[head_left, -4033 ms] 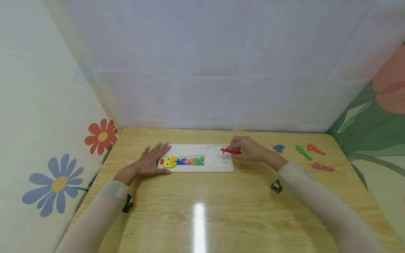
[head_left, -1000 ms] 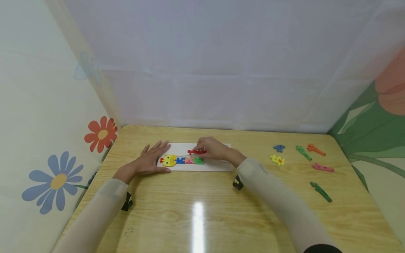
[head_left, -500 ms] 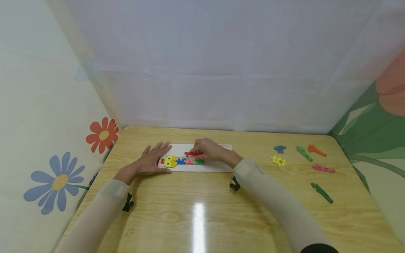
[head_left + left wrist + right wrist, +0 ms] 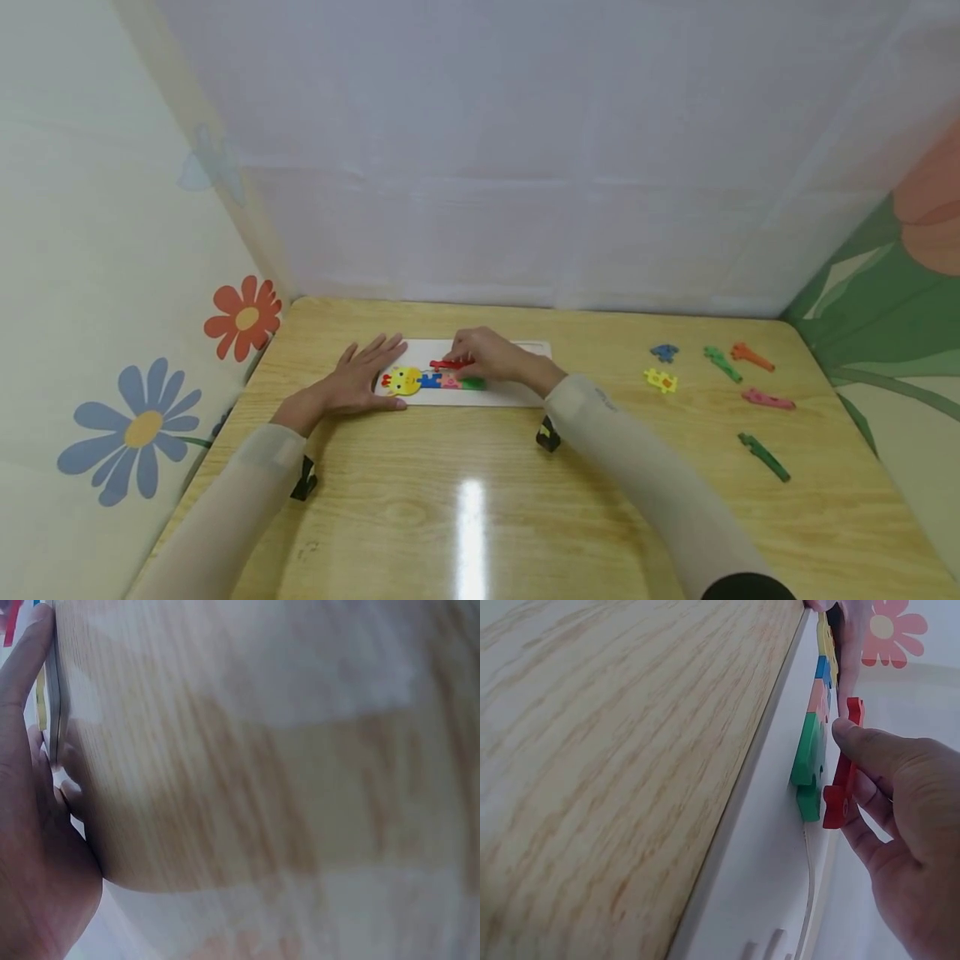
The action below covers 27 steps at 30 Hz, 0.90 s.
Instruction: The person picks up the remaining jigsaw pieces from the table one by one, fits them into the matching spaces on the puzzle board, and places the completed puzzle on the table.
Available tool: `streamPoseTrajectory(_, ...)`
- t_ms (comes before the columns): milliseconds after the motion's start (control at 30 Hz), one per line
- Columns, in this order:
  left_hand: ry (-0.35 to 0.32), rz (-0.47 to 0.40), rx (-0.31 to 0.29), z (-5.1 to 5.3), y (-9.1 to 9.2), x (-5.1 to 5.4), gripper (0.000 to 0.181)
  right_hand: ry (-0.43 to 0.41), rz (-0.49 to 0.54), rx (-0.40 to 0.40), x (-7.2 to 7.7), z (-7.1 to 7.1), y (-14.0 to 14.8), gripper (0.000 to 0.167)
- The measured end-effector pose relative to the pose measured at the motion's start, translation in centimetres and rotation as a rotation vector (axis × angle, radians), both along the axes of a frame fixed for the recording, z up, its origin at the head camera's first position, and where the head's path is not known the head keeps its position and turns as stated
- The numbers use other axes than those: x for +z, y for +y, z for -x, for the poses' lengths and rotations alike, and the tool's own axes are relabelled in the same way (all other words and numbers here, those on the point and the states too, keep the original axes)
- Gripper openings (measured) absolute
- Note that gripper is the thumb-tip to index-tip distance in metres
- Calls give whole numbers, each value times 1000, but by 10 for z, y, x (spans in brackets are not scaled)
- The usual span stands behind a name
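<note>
A white puzzle board (image 4: 510, 398) lies on the table with a giraffe's yellow head (image 4: 402, 381) at its left end. Blue, pink and green neck pieces (image 4: 808, 750) sit in a row beside the head. My left hand (image 4: 356, 381) rests with spread fingers on the board's left end. My right hand (image 4: 489, 357) pinches a red puzzle piece (image 4: 844, 774) between thumb and fingers, just beyond the neck row. In the right wrist view the red piece is held close to the green one; whether it touches the board I cannot tell.
On the table's right side lie loose pieces: a blue one (image 4: 664, 353), a yellow one (image 4: 661, 381), a light green one (image 4: 722, 364), an orange one (image 4: 752, 357), a pink one (image 4: 768, 399) and a dark green one (image 4: 763, 457). A wall stands behind the table.
My right hand has carried the red puzzle piece leftward from the board's right end to above the neck row, edging slightly further left in the last second. The left hand has stayed put.
</note>
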<state>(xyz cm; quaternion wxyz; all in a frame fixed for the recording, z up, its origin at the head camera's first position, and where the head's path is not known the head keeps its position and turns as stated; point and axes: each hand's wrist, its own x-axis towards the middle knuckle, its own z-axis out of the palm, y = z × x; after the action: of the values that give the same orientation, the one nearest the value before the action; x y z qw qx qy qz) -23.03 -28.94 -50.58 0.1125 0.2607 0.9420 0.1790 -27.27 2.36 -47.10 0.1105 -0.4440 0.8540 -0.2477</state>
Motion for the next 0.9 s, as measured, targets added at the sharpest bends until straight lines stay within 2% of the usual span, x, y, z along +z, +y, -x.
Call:
streamPoseTrajectory(200,-8,-3,-1,0,0,1,111,-21,-4,-12,-3,3,-1,34)
streamPoseTrajectory(367,5,-2,-7,0,1,2,111,-41,-3,-14,0,3,-3,35)
streamPoseTrajectory(567,11,-7,-10,-1,1,3,111,-64,9,6,5,1,-7,35)
streamPoseTrajectory(900,6,-1,-7,-1,0,1,111,-62,-7,40,4,3,-11,35)
